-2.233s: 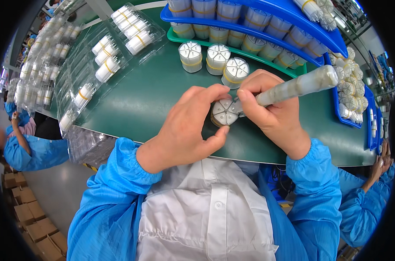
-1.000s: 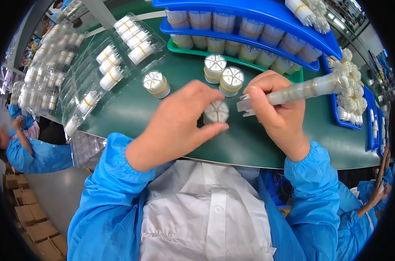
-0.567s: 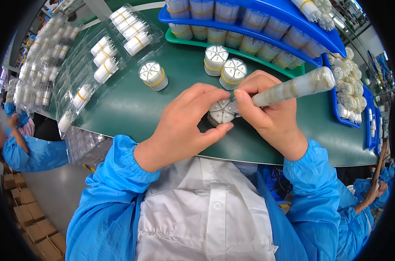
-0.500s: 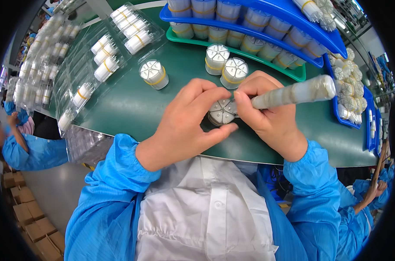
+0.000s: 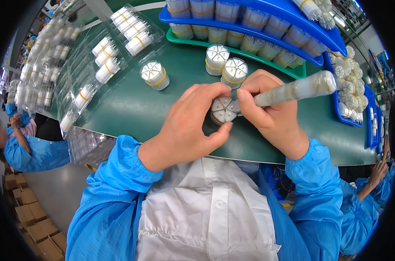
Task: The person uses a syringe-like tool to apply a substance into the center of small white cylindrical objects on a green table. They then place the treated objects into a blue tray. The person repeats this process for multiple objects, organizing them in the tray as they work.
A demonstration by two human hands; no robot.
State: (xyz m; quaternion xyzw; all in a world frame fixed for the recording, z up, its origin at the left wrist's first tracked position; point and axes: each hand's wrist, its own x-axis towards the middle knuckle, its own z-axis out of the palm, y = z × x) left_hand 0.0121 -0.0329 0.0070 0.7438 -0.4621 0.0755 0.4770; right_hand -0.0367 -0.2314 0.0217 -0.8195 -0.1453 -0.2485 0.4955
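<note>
A round bundle of wedge-shaped white pieces (image 5: 224, 110) stands on the green table, its segmented top facing up. My left hand (image 5: 188, 124) is closed round it, thumb at the near side and fingers at the far side. In my right hand (image 5: 271, 111) is a tool with a thick, tape-wrapped pale handle (image 5: 299, 90), gripped near its lower end. Its tip meets the right edge of the bundle's top; its exact shape is hard to make out. Just beyond my hands stand two similar bundles with yellow bands, a nearer one (image 5: 235, 70) and a farther one (image 5: 217, 58).
Another banded bundle (image 5: 154, 75) stands to the left. Clear plastic trays (image 5: 112, 71) with white pieces lie at the far left. Blue trays (image 5: 249, 28) of bundles are stacked over a green tray (image 5: 197, 42) at the back. A blue bin (image 5: 338, 108) of bundles sits right.
My left thumb has drawn in slightly against the bundle's near side. The bundle and my right hand with the tool have shifted very little.
</note>
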